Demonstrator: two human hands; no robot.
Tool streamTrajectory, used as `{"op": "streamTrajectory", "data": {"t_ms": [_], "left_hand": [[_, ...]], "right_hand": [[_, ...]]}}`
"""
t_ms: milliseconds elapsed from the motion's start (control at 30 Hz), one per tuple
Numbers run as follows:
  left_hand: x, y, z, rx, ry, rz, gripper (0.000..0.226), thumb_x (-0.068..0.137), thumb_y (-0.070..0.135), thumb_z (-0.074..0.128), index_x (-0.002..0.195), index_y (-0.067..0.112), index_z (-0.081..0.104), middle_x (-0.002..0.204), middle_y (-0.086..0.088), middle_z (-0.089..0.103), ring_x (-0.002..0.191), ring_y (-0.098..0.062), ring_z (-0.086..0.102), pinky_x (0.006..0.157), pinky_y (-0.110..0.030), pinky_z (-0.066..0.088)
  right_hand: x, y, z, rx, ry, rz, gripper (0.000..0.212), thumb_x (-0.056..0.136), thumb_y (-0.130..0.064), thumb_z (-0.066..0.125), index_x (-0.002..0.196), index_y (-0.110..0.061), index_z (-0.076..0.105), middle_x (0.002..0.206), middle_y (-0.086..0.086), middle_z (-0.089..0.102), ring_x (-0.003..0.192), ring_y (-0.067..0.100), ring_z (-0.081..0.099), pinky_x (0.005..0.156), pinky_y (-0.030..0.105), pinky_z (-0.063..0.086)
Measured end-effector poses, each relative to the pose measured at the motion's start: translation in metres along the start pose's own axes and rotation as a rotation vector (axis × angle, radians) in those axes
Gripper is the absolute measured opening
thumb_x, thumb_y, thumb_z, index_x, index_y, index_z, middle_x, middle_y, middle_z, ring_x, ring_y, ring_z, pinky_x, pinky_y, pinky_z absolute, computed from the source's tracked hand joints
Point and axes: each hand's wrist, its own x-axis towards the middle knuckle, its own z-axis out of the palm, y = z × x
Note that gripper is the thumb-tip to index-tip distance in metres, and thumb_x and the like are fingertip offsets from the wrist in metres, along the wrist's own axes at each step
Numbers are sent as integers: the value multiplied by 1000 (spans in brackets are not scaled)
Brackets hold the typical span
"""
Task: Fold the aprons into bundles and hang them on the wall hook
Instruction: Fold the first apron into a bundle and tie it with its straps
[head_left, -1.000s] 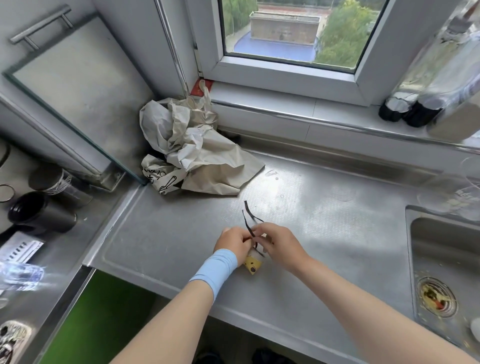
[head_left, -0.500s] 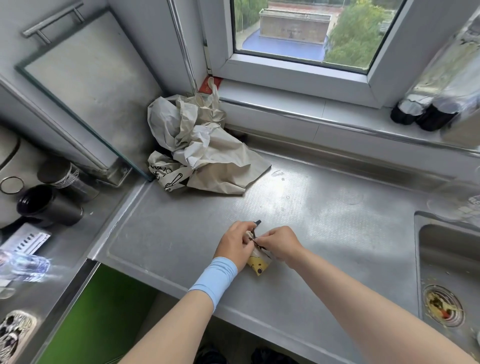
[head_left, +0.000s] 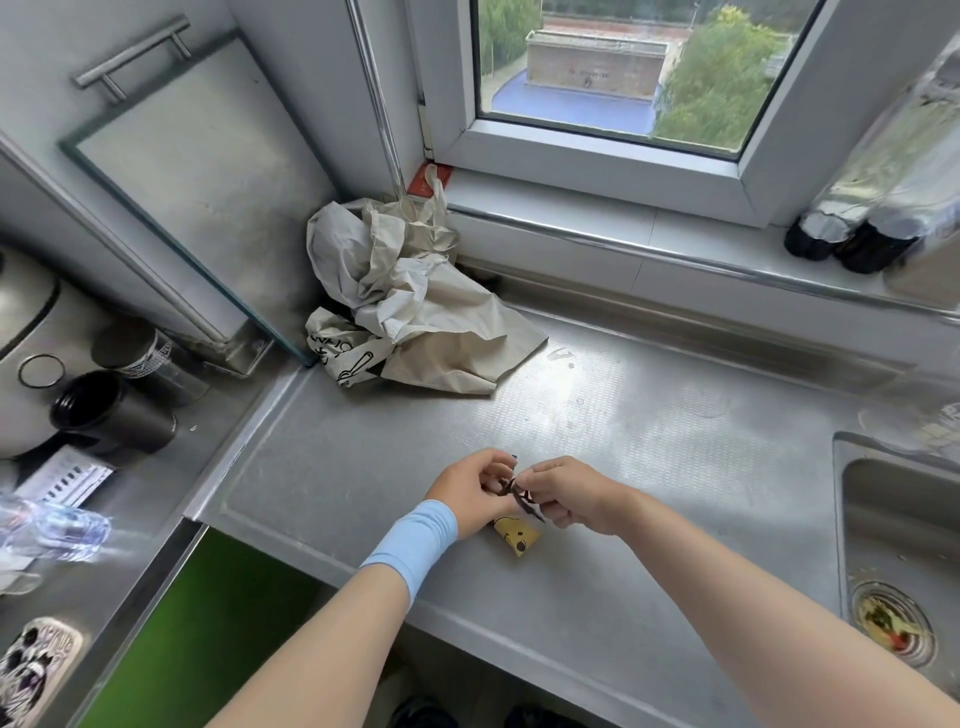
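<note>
A small folded apron bundle (head_left: 515, 538), yellow with a cartoon face, lies on the steel counter (head_left: 649, 467) near its front edge. Dark thin straps (head_left: 522, 498) run across its top. My left hand (head_left: 470, 493), with a light blue wristband, and my right hand (head_left: 563, 493) meet over the bundle, each pinching the straps. The hands hide most of the bundle. A crumpled beige apron (head_left: 415, 306) with black print lies in the back left corner under the window.
A sink (head_left: 904, 561) with a drain strainer is at the right. Dark bottles (head_left: 852, 239) stand on the windowsill. At the left stand a black cup (head_left: 104, 410), a jar and a leaning glass-edged board (head_left: 171, 197). A plastic bottle (head_left: 52, 532) lies at the far left.
The loose strap ends that stuck up a second ago have been drawn down tight onto the bundle. Both hands stay together over it. The camera has shifted slightly.
</note>
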Motion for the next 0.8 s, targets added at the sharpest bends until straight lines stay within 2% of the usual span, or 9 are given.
{"op": "streamTrajectory", "data": {"t_ms": [67,167,300,400,467,567,667,733,800], "left_hand": [[-3,-4,2,-125,39,9,38,71,29,84,107,32,71,99,12,70,89,-5,63,79,-11,49],[-9,-7,10,-196,141,23,16,88,30,69,102,31,77,99,12,72,95,-5,65,82,-10,48],[-16,-1,17,-463,213,-24,18,94,16,60,98,19,78,101,8,72,99,-8,65,86,-11,46],[-23,-5,20,-570,177,-128,22,96,26,56,93,22,78,73,2,60,67,-17,52,72,-18,47],[-28,-10,21,-772,134,-148,26,98,26,54,96,11,75,79,-6,60,60,-12,41,58,-17,40],[-34,-19,17,-956,105,-155,34,101,28,47,102,2,69,99,-7,69,62,-7,47,53,-14,38],[-37,-22,19,-970,145,-229,32,101,29,46,98,5,68,87,-7,68,59,-8,51,51,-15,41],[-34,-17,21,-917,214,-295,30,102,25,46,93,8,69,69,-3,61,52,-8,46,50,-17,37],[-28,-15,20,-757,294,-316,33,102,23,45,82,11,69,59,0,51,48,-11,42,49,-21,35]], "right_hand": [[-2,-1,3,13,0,7,35,98,-17,55,63,-23,53,60,-2,25,44,10,28,47,23,17],[-4,-2,8,51,-6,20,30,97,-19,58,67,-22,59,60,-3,24,42,7,39,44,17,25],[-5,-3,4,88,-45,5,17,100,-18,57,85,-13,63,57,-5,29,45,9,28,43,15,32],[1,2,-4,-27,-29,-9,16,97,-21,62,83,-15,63,58,-5,28,50,12,20,46,21,22],[5,5,-9,-90,12,-6,13,94,-22,67,85,-13,64,57,-4,30,49,12,21,46,23,19],[8,7,-14,-185,134,-45,13,92,-20,70,86,-9,67,56,-2,42,44,9,33,44,21,26],[14,6,-11,-389,254,-141,10,87,-22,73,81,-15,75,68,2,68,59,6,55,58,22,45],[16,5,-6,-490,249,-179,5,84,-23,76,82,-18,78,81,5,75,68,6,59,68,23,48],[17,4,-2,-541,239,-200,5,82,-23,78,83,-19,79,82,4,75,69,5,60,67,22,47]]}}
